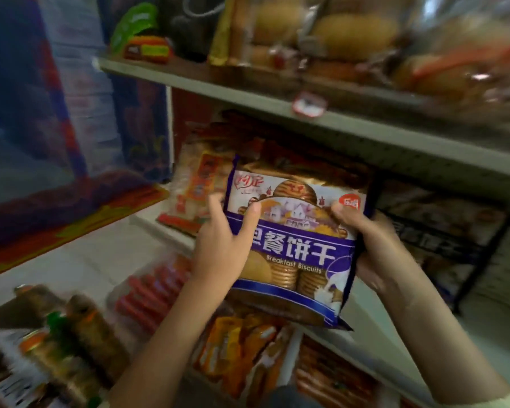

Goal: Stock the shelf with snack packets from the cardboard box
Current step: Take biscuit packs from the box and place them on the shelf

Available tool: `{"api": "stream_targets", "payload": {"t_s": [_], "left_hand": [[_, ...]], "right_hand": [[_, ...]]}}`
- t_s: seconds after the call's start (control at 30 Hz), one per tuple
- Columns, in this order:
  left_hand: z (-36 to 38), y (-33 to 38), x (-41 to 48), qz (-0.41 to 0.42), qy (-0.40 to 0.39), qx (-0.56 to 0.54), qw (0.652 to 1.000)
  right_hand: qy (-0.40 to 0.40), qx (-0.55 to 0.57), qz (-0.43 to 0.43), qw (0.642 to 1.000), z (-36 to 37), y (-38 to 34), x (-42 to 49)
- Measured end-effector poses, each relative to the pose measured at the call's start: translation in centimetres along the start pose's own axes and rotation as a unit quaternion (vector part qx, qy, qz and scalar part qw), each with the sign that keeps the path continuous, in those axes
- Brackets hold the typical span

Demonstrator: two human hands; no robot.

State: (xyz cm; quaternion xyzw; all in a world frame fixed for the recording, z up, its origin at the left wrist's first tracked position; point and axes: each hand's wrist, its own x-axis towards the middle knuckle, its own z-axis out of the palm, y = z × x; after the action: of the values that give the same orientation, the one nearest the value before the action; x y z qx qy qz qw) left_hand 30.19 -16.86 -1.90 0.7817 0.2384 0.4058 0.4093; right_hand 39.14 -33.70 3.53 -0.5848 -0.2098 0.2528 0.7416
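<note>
From the head camera, a packet of breakfast biscuits (pixel 295 245) is held up in front of the middle shelf (pixel 365 307), printed face toward the wearer. The left hand (pixel 221 248) is pinching the packet's left edge, thumb lying across the front and the fingers (pixel 215 201) partly spread behind and beside it. The right hand (pixel 365 245) is wrapped round the right edge, thumb over the top corner. The cardboard box is not in view.

The likeliest trouble, I judge, is the top seam of the packet catching the front lip of the upper shelf (pixel 277 104), which hangs close above it; a price tag (pixel 309 105) clipped there could be knocked off by a push that goes in too high. The left grip looks light, more a pinch than a full hold, so the packet could twist or slip on that side. Stacked biscuits would probably crack if squeezed hard or shoved against stock.

Room is tight. Behind the packet the bay already holds dark packets (pixel 265 142), and an orange-labelled packet (pixel 200 187) stands just to its left. To the right is a wire rack (pixel 454 237) with similar packets. Below, the lower shelf carries orange snack packets (pixel 233 348) and red sticks (pixel 147 295), so a dropped packet would land on them. Motion blur hides how much free depth remains in the bay.
</note>
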Motion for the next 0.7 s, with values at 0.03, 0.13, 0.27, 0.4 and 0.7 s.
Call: {"api": "stream_targets", "payload": {"t_s": [0.03, 0.13, 0.27, 0.4, 0.7], "left_hand": [[1.6, 1.2, -0.2, 0.02, -0.012, -0.002, 1.0], [5.3, 3.5, -1.8, 0.066, -0.024, 0.012, 0.997], [9.8, 5.7, -3.9, 0.107, -0.061, 0.018, 0.992], [13.1, 7.1, -4.1, 0.134, -0.101, 0.027, 0.985], [19.1, 7.2, -3.2, 0.087, -0.163, -0.008, 0.983]], "right_hand": [[0.024, 0.009, -0.011, 1.0, -1.8, -0.8, -0.3], [0.101, 0.031, -0.044, 0.993, -5.5, -2.4, -0.9], [0.156, 0.039, -0.098, 0.982, -10.3, -3.6, -1.9], [0.177, -0.024, -0.109, 0.978, -13.8, -3.5, -2.6], [0.222, -0.032, -0.103, 0.969, -17.9, -1.5, -2.6]]}}
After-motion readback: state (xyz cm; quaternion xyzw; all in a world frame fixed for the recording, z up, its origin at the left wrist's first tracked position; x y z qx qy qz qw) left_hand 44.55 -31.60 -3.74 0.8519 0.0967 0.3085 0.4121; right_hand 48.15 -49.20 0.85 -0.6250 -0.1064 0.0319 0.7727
